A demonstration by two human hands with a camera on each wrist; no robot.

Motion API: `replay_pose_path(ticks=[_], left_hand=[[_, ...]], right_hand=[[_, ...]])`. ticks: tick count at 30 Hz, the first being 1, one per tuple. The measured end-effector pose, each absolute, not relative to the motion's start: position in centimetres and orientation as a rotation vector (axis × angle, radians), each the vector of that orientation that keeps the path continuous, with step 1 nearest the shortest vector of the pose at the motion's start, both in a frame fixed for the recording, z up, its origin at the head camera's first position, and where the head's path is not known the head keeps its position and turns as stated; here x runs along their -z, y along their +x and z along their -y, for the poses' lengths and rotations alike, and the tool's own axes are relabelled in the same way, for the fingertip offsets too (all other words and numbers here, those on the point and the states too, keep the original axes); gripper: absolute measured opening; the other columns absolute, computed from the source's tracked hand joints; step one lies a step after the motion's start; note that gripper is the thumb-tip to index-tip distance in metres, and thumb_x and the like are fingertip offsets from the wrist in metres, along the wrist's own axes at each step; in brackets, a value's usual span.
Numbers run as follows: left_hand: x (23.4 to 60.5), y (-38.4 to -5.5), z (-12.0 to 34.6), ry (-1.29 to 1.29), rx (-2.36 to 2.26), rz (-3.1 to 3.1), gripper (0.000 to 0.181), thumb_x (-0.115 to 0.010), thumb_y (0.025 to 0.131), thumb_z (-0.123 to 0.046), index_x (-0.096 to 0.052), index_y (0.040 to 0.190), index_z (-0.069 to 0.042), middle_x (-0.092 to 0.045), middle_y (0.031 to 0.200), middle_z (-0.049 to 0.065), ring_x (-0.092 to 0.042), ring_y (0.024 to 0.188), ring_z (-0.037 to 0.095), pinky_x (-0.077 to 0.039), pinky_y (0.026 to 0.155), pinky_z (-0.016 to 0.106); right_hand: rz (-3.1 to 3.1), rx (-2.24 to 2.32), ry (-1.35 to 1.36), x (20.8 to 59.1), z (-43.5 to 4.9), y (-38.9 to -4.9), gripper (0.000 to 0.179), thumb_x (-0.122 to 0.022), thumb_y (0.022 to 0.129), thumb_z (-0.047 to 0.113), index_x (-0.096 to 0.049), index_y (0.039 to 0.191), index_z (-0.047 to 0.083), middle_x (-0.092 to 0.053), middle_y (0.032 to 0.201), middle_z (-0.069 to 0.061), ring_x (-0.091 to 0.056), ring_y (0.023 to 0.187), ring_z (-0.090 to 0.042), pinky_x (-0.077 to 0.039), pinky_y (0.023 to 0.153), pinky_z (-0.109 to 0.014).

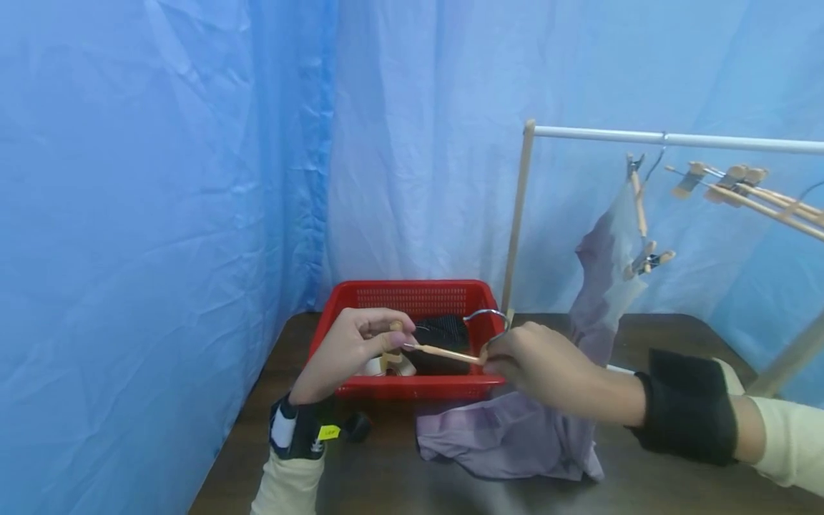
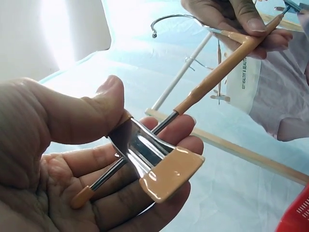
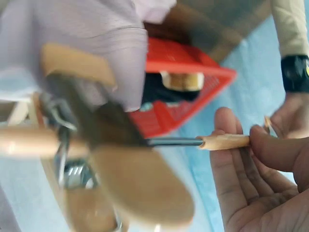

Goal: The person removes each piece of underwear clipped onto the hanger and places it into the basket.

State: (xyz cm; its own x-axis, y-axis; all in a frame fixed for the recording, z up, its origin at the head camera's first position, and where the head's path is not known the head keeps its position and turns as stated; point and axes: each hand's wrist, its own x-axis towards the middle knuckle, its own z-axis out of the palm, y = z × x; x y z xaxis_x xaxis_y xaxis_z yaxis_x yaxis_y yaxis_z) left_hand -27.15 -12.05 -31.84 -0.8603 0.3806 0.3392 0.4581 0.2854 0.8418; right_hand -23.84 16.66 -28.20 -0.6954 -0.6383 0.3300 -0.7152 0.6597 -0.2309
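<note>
A clip hanger (image 1: 447,353) of light wood colour with a metal hook is held between both hands above a red basket (image 1: 418,387). The left hand (image 1: 363,345) has its thumb and fingers on the clip (image 2: 173,173) at one end. That clip sits on the thin metal bar, with no cloth in its jaws. Near the base of the hook, the right hand (image 1: 547,368) pinches the hanger's middle. The other end's clip (image 3: 140,183) looms blurred in the right wrist view. Lilac cloth (image 1: 496,436) lies on the table below the right hand.
At right stands a rack with a white rail (image 1: 599,134). On it hangs a lilac-and-white garment (image 1: 601,286) held by a clip hanger, beside several bare hangers (image 1: 766,197). Dark cloth (image 1: 444,332) and pale items lie in the basket. Blue curtains surround the dark table (image 1: 386,486).
</note>
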Motion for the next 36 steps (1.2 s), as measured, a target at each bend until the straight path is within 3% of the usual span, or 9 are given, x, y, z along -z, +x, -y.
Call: replay_pose_path(ticks=[7,13,19,27,36], left_hand=[[32.8,-28.9,12.9,-0.887,1.784,2.431,0.029,-0.068,0.098,-0.026,-0.071,0.121,-0.009,-0.078,0.105,0.009,-0.072,0.104,0.028,-0.056,0.096,0.045],[33.6,-29.7,12.9,-0.842,1.684,2.425,0.033,-0.07,0.097,-0.029,-0.07,0.126,-0.013,-0.078,0.109,0.006,-0.071,0.108,0.021,-0.056,0.098,0.047],[33.8,-30.2,12.6,-0.85,1.587,2.369,0.032,-0.069,0.098,-0.024,-0.07,0.125,-0.008,-0.077,0.112,0.005,-0.071,0.109,0.02,-0.056,0.099,0.047],[34.2,-30.7,12.1,-0.852,1.509,2.325,0.031,-0.067,0.099,-0.02,-0.07,0.128,-0.011,-0.074,0.123,0.007,-0.07,0.113,0.021,-0.059,0.094,0.04],[33.9,-30.1,10.9,-0.706,1.378,2.195,0.044,-0.071,0.096,-0.022,-0.063,0.138,-0.012,-0.066,0.137,0.004,-0.059,0.127,0.023,-0.05,0.105,0.054]], right_hand=[[2.764,-0.584,1.185,26.9,-16.0,-24.7,0.009,-0.081,0.084,0.005,-0.078,0.081,0.014,-0.061,0.062,0.011,-0.051,0.057,0.001,-0.05,0.055,-0.017],[2.926,-0.77,1.155,26.3,-15.3,-25.6,0.002,-0.08,0.087,0.008,-0.08,0.085,0.009,-0.07,0.067,0.004,-0.063,0.056,-0.003,-0.055,0.058,-0.019],[3.011,-0.891,1.071,26.0,-15.1,-26.0,0.006,-0.079,0.087,0.009,-0.081,0.081,0.011,-0.071,0.063,0.002,-0.064,0.057,-0.006,-0.052,0.057,-0.024],[3.26,-1.106,0.774,24.7,-14.2,-26.2,0.007,-0.08,0.087,0.008,-0.079,0.091,0.003,-0.076,0.076,-0.007,-0.074,0.066,-0.016,-0.063,0.068,-0.031],[3.346,-1.171,0.718,24.2,-13.5,-26.6,0.005,-0.074,0.088,0.0,-0.076,0.092,-0.002,-0.076,0.077,-0.012,-0.076,0.067,-0.02,-0.064,0.067,-0.033]])
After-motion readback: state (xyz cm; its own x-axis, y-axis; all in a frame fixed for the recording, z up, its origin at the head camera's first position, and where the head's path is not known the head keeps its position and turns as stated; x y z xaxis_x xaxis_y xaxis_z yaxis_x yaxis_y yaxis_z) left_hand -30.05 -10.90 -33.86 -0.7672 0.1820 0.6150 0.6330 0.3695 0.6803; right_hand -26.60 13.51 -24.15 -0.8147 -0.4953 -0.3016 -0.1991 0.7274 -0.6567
